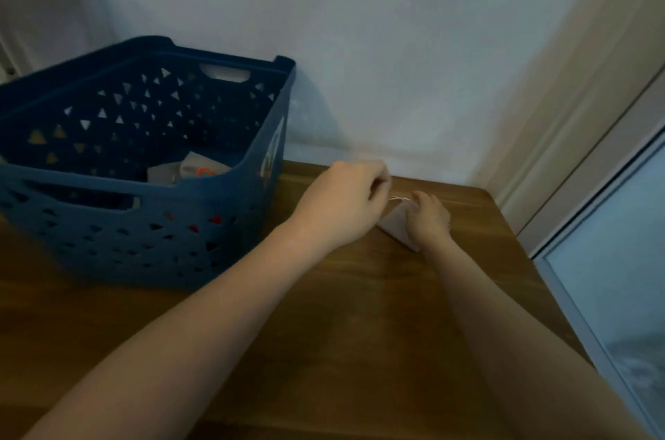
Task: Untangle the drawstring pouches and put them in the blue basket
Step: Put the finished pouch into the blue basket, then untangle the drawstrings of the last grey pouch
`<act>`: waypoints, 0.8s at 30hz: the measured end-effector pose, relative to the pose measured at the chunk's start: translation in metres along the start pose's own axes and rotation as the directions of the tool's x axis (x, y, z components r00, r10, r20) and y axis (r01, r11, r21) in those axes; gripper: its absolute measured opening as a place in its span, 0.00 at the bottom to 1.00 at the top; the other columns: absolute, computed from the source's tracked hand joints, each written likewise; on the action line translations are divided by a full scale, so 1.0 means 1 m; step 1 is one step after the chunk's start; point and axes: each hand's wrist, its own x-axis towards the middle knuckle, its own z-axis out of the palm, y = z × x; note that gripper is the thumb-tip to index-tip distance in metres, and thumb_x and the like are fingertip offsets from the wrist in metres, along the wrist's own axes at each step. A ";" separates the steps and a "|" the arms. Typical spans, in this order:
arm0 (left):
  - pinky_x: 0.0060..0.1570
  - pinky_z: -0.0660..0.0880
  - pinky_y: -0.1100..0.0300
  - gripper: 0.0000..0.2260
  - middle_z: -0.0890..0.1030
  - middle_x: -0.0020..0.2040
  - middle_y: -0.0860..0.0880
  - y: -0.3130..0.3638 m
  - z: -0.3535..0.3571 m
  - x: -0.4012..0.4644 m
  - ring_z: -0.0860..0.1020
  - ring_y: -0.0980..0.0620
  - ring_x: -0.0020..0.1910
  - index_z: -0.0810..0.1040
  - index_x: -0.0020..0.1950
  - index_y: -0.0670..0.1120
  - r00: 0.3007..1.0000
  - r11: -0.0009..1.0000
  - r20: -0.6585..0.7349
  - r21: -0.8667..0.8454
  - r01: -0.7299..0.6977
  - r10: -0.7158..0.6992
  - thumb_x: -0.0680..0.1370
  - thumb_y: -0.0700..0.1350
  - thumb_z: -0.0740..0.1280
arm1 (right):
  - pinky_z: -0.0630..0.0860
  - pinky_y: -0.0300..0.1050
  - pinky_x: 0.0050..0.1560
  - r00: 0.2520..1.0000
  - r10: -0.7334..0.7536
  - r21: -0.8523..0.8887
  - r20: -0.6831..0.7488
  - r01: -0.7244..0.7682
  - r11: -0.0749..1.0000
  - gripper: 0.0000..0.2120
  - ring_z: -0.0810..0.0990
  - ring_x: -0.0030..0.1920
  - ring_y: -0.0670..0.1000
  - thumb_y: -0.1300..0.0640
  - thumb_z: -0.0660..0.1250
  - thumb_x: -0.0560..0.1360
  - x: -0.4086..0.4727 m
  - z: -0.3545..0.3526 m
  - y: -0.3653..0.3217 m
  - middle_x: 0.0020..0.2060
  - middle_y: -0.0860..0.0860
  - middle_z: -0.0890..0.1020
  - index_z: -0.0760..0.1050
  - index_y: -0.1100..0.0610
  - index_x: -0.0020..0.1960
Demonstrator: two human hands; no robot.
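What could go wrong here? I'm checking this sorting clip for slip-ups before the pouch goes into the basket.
The thin drawstring stretched between the left hand and right hand may tighten into a knot if pulled harder. The pale pouch lies near the table's far corner, so a tug could drag it off. The blue basket stands close beside the left hand, which could bump it.

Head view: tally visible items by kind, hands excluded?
Blue basket: 1
Pouches inside the basket: at least 1, exact number unclear
Pouch on the table: 1
Wooden table: 1
Total: at least 4
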 end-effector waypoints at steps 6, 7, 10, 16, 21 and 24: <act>0.42 0.71 0.65 0.06 0.78 0.48 0.53 -0.027 0.044 0.014 0.75 0.57 0.45 0.77 0.53 0.49 0.975 0.979 0.094 0.003 0.201 -0.201 0.80 0.45 0.61 | 0.53 0.57 0.73 0.993 0.116 -0.080 0.027 -0.114 0.990 0.23 0.56 0.74 0.56 0.55 0.53 0.81 0.017 0.004 0.039 0.74 0.53 0.60 0.54 0.53 0.75; 0.43 0.71 0.65 0.06 0.78 0.49 0.52 -0.029 0.047 0.016 0.75 0.57 0.46 0.77 0.53 0.49 0.971 0.977 0.104 0.006 0.214 -0.213 0.80 0.45 0.61 | 0.53 0.57 0.72 0.993 0.114 -0.101 0.020 -0.112 0.989 0.23 0.58 0.73 0.57 0.55 0.55 0.81 0.018 0.004 0.040 0.73 0.54 0.62 0.56 0.54 0.75; 0.44 0.71 0.64 0.07 0.78 0.52 0.52 -0.037 0.052 0.021 0.74 0.58 0.47 0.77 0.55 0.49 0.966 0.973 0.114 0.013 0.232 -0.232 0.80 0.45 0.61 | 0.58 0.56 0.68 0.995 0.079 -0.157 0.060 -0.069 0.985 0.18 0.63 0.68 0.59 0.53 0.59 0.79 0.017 -0.001 0.032 0.65 0.55 0.71 0.66 0.54 0.68; 0.53 0.72 0.62 0.21 0.59 0.74 0.51 -0.047 0.058 0.024 0.74 0.53 0.58 0.64 0.72 0.51 0.977 0.986 0.134 0.056 0.158 -0.165 0.79 0.44 0.62 | 0.69 0.41 0.40 0.870 -0.404 0.229 0.283 0.347 0.909 0.04 0.75 0.45 0.48 0.57 0.63 0.77 -0.013 -0.012 0.007 0.42 0.46 0.76 0.73 0.50 0.45; 0.55 0.72 0.61 0.22 0.70 0.68 0.49 -0.052 0.046 0.021 0.74 0.53 0.59 0.64 0.72 0.49 0.966 0.990 0.219 0.032 0.134 -0.138 0.79 0.50 0.62 | 0.67 0.36 0.41 0.725 -0.647 0.356 0.239 0.554 0.752 0.05 0.74 0.42 0.43 0.60 0.65 0.75 -0.042 -0.036 -0.011 0.42 0.44 0.76 0.73 0.50 0.46; 0.41 0.71 0.65 0.14 0.80 0.51 0.51 -0.055 0.036 0.017 0.75 0.58 0.43 0.75 0.62 0.48 0.962 0.996 0.261 0.045 0.077 -0.086 0.80 0.52 0.60 | 0.68 0.33 0.39 0.722 -0.654 0.354 0.224 0.565 0.745 0.06 0.74 0.40 0.40 0.59 0.66 0.75 -0.051 -0.043 -0.016 0.41 0.43 0.76 0.71 0.49 0.46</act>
